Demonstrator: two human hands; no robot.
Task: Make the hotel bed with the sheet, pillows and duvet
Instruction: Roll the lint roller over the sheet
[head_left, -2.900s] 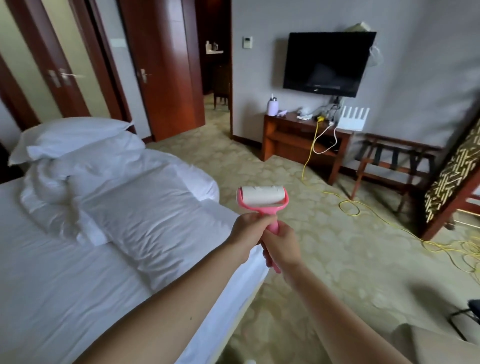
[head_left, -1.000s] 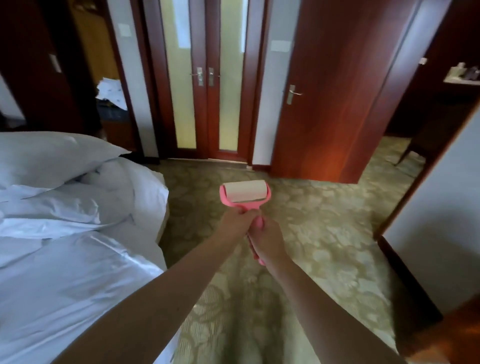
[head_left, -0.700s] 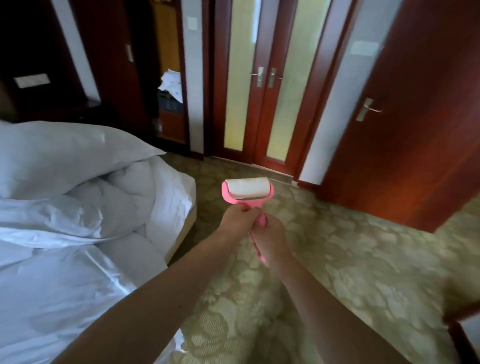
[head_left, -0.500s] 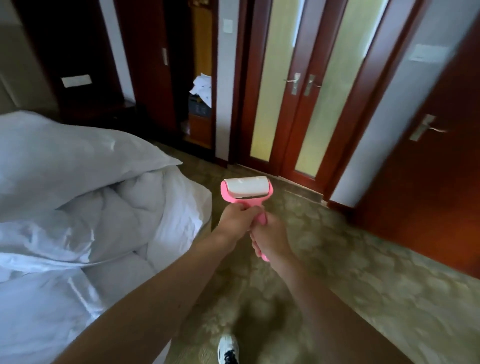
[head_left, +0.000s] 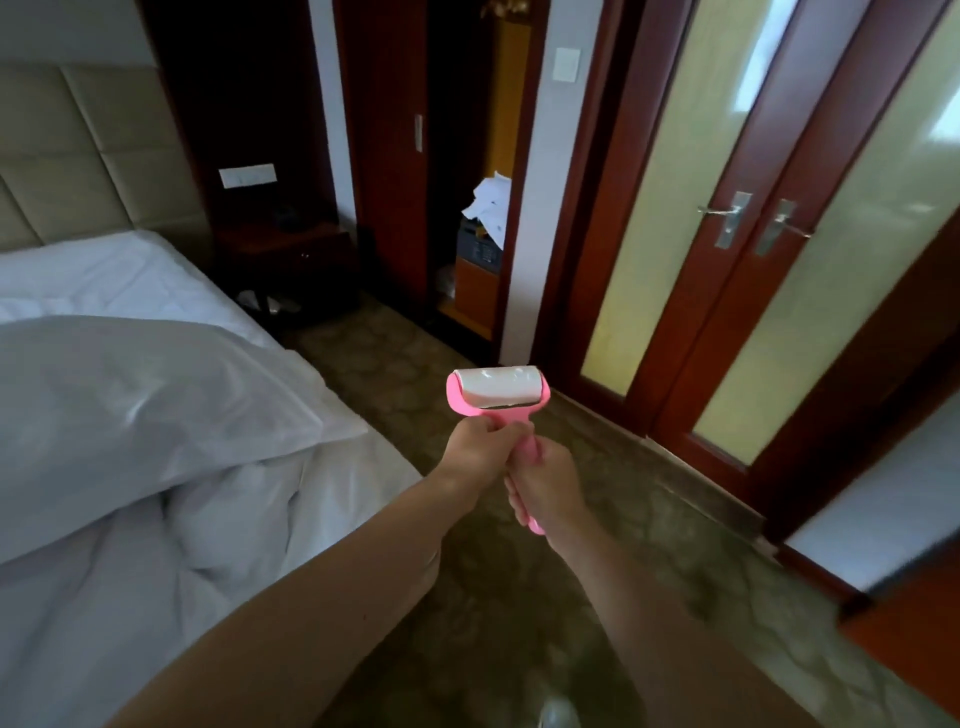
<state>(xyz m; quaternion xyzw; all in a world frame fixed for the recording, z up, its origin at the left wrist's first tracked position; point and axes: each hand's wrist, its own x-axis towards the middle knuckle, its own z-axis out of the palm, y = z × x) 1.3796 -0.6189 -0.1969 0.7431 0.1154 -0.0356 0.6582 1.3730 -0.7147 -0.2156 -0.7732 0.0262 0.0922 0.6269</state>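
Observation:
A pink lint roller (head_left: 497, 395) with a white roll is held upright in front of me, over the carpet. My left hand (head_left: 480, 449) grips the handle just under the roll. My right hand (head_left: 545, 488) grips the lower handle. On the left stands the bed (head_left: 119, 280) with a white sheet. A white pillow (head_left: 130, 405) lies on a crumpled white duvet (head_left: 223, 525) near the bed's right edge.
A padded headboard (head_left: 78, 150) backs the bed, with a dark nightstand (head_left: 291, 260) beside it. An open closet niche holds a safe (head_left: 480, 244) with white cloth on top. Frosted double doors (head_left: 743, 223) stand at right. Patterned carpet (head_left: 519, 597) runs alongside the bed.
My view has swung left from the TV wall past the doors to the headboard while I walk along the bed. Both hands keep the same grip on the lint roller.

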